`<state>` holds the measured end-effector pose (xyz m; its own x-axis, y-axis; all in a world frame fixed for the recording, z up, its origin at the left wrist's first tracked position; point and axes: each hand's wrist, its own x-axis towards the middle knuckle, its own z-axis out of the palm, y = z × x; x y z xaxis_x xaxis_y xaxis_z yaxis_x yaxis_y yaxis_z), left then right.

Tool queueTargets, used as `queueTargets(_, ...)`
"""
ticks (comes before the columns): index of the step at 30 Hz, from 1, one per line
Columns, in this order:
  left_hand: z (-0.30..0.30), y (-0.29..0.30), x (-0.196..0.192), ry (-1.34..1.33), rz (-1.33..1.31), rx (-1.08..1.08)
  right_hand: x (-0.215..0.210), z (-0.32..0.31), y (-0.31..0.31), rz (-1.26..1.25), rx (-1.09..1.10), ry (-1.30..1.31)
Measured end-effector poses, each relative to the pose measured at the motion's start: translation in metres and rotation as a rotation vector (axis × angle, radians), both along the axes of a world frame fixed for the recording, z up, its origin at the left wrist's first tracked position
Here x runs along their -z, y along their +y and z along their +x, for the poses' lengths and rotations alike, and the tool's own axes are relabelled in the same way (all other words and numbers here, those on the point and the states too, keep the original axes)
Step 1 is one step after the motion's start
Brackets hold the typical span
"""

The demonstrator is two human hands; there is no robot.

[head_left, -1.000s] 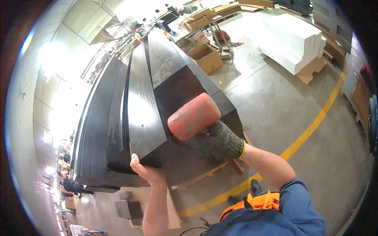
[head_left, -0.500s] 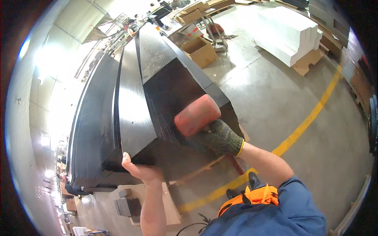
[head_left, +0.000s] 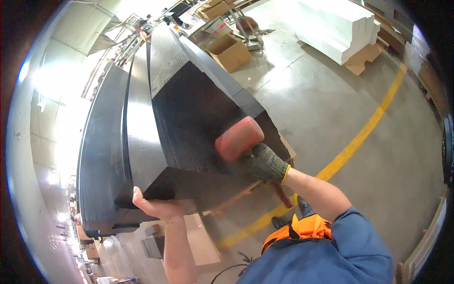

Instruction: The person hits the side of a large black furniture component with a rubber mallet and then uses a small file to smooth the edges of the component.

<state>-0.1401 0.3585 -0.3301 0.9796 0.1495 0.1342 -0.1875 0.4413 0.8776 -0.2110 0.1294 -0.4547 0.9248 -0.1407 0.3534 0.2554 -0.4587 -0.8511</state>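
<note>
In my gloved right hand is a red mallet, its head close to the end of a stack of long black panels. The fingers are closed round the mallet, and the lower end of its red handle sticks out below the glove. I cannot tell if the head touches the panel ends. My bare left hand grips the near bottom corner of a black panel left of that stack. Its thumb points up along the panel's left edge, while its other fingers are hidden beneath the end.
More black panels lie along the left. Grey and tan pieces lie on the floor below my left forearm. An opened cardboard box and a white stack stand farther off. A yellow line curves across the floor on the right.
The view has shifted, so the panels and both hands sit farther left. The mallet head stays close to the panel ends, and both hands keep the same holds.
</note>
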Motion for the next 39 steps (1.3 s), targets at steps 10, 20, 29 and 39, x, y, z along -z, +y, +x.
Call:
queueTargets(10, 0.004, 0.003, 0.004, -0.044, 0.159, -0.099, 0.010, -0.012, -0.010, 0.253, -0.086, 0.479)
queueTargets(20, -0.011, 0.026, -0.015, -0.007, 0.147, 0.050, 0.044, -0.025, -0.007, 0.239, -0.143, 0.407)
queueTargets(29, -0.210, 0.167, 0.023, 0.787, 1.248, 0.401, 0.092, -0.067, -0.028, 0.132, 0.061, 0.420)
queueTargets(39, -0.218, 0.209, 0.053, 0.917, 1.225, 0.440, 0.078, -0.088, -0.006, 0.003, 0.025, 0.309)
